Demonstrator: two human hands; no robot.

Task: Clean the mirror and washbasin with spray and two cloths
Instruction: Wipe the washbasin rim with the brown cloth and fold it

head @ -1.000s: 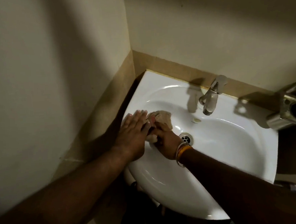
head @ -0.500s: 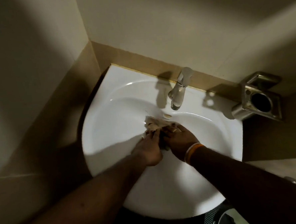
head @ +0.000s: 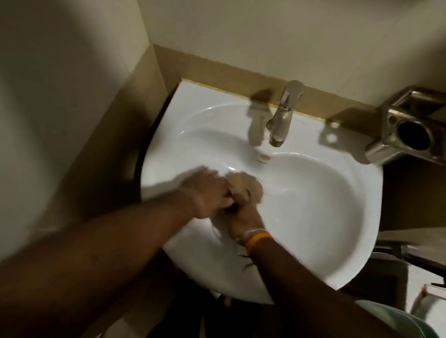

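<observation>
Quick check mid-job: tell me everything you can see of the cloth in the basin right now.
The cloth is a small beige wad, bunched rather than spread flat, soft and frayed, with loose threads trailing off its right edge. It lies inside the white washbasin, on the left slope of the bowl, below and left of the tap. The right hand grips its near side; the left hand presses against it. Motion blur hides finer detail.

White washbasin (head: 324, 215), crumpled cloth (head: 246, 184) inside

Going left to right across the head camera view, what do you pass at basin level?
Left hand → cloth → tap → metal holder on the wall.
</observation>
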